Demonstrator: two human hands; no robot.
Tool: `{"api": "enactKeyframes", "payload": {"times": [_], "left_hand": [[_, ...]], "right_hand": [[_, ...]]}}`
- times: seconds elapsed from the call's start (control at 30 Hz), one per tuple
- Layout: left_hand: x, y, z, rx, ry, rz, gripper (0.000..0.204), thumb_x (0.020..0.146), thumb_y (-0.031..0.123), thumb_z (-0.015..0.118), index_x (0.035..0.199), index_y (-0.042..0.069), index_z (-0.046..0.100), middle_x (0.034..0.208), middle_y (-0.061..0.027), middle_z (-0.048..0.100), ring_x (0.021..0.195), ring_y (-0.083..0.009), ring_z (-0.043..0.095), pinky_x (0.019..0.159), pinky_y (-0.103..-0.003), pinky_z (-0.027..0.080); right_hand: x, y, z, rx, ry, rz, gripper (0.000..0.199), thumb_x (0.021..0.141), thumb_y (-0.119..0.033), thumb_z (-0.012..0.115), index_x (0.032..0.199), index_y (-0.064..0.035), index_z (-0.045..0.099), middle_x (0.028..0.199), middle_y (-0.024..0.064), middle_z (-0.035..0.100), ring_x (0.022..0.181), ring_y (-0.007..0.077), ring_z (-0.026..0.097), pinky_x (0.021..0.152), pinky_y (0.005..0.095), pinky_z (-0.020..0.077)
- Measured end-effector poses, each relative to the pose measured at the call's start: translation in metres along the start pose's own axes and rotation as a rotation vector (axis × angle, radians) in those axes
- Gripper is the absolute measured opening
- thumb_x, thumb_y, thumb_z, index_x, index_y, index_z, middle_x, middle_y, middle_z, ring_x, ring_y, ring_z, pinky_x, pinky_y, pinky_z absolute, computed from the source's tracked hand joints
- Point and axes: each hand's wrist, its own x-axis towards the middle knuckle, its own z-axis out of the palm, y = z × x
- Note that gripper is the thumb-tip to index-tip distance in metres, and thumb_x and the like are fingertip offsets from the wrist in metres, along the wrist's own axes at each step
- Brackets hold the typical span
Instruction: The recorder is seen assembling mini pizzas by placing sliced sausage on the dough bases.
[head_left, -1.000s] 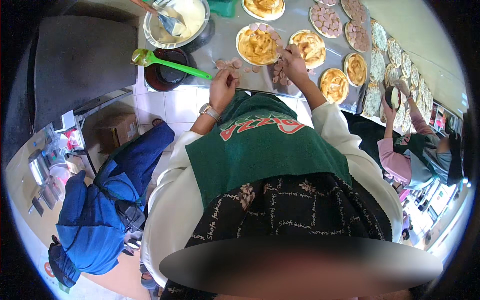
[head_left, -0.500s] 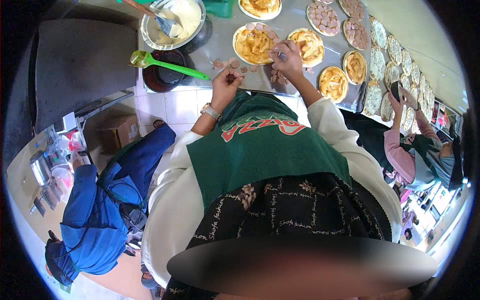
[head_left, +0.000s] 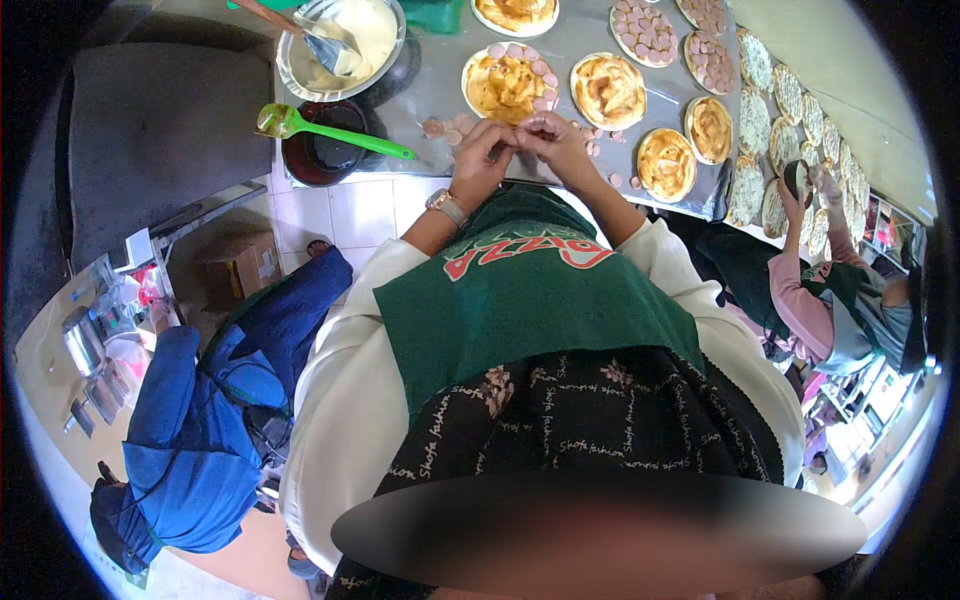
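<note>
My left hand (head_left: 482, 160) and my right hand (head_left: 555, 142) meet fingertip to fingertip at the near edge of a sauced pizza base (head_left: 498, 88). The fingers of both are closed in a pinch; whatever they hold is hidden. Pink sausage slices (head_left: 544, 80) line the far and right rim of that base, while its middle shows orange and cream sauce. Loose sausage slices (head_left: 455, 128) lie on the metal table left of my left hand, and more slices (head_left: 590, 140) lie just right of my right hand.
Sauced bases (head_left: 608, 92) and slice-covered pizzas (head_left: 643, 36) stand to the right and far side. At left are a bowl of cream (head_left: 375, 35) and a green spatula (head_left: 350, 137) across a dark pot (head_left: 320, 172). Co-workers stand at left (head_left: 200, 450) and right (head_left: 815, 300).
My right hand has come back from the pizza's right rim toward my left hand. My left hand has moved right to meet it. More slices now show along the rim.
</note>
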Motion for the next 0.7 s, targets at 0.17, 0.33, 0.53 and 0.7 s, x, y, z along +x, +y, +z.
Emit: {"api": "enactKeyframes", "payload": {"times": [0.17,0.33,0.53,0.7], "left_hand": [[0.004,0.006,-0.006,0.048,0.014,-0.102,0.016,0.08,-0.003,0.07,0.094,0.001,0.063,0.1,-0.0095,0.062,0.086,-0.0185,0.064,0.072,-0.028,0.053],[-0.005,-0.001,-0.019,0.369,0.013,0.058,0.016,0.08,0.002,0.07,0.095,0.004,0.065,0.101,-0.0104,0.062,0.086,-0.0249,0.063,0.074,-0.034,0.052],[-0.004,0.009,-0.017,0.753,-0.153,0.199,0.036,0.083,0.018,0.069,0.118,0.014,0.064,0.121,-0.0104,0.055,0.109,-0.0308,0.052,0.09,-0.045,0.043],[0.016,0.007,0.006,0.902,-0.295,0.218,0.052,0.085,0.032,0.067,0.134,0.021,0.054,0.135,-0.0101,0.047,0.119,-0.0307,0.046,0.092,-0.045,0.038]], "right_hand": [[0.016,-0.004,-0.01,-0.191,0.068,-0.166,0.016,0.082,-0.009,0.073,0.094,-0.0029,0.066,0.085,0.007,0.067,0.076,0.0162,0.065,0.069,0.0279,0.0524],[0.034,0.007,-0.017,-0.782,0.277,-0.615,0.018,0.081,-0.012,0.074,0.096,-0.0047,0.067,0.095,0.0116,0.064,0.074,0.0234,0.064,0.065,0.0333,0.0525],[0.034,0.015,-0.052,-0.763,0.41,-0.384,0.023,0.082,-0.013,0.066,0.105,-0.012,0.065,0.103,0.0139,0.062,0.084,0.0347,0.064,0.074,0.0427,0.0529],[0.041,0.024,-0.052,-0.795,0.288,-0.133,0.027,0.083,-0.014,0.064,0.109,-0.0118,0.059,0.095,0.0156,0.066,0.087,0.0359,0.066,0.075,0.0442,0.0528]]}}
